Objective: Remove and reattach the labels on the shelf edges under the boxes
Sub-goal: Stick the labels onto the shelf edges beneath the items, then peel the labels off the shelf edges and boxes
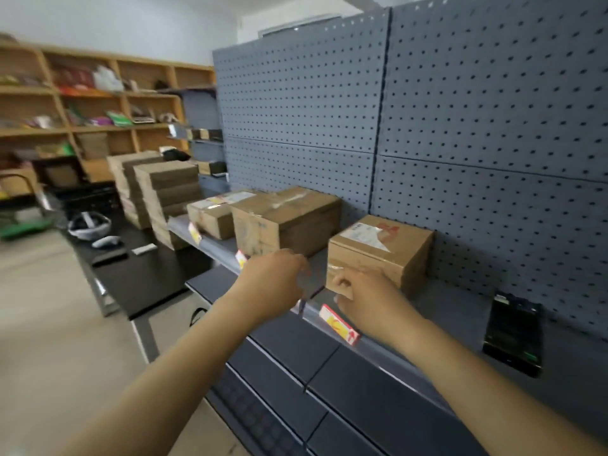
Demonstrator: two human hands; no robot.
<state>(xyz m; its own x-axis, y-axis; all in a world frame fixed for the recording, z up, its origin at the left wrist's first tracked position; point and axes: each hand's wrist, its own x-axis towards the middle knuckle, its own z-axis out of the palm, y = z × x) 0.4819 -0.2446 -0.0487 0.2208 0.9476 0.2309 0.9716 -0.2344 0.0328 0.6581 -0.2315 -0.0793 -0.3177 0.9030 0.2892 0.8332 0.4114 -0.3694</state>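
Observation:
Three cardboard boxes sit on the grey shelf point(444, 311): a small one point(381, 251) at the right, a large one point(283, 222) in the middle and a flat one point(210, 215) at the left. Red-and-yellow labels sit on the shelf edge: one label point(339, 324) under the small box, a second point(241, 258) under the large box and a third point(194, 232) further left. My right hand point(365, 297) is curled over the top edge of the first label, thumb at its left end. My left hand point(273, 281) hovers over the shelf edge between the boxes, fingers curled and blurred.
A black handheld device point(513, 334) leans against the pegboard point(460, 143) at the right. Dark lower shelves point(296, 350) jut out below. At the left, a black table point(138, 274) holds stacks of flat cardboard point(164, 195) and a white headset point(88, 225). Wooden shelving point(82, 110) lines the far wall.

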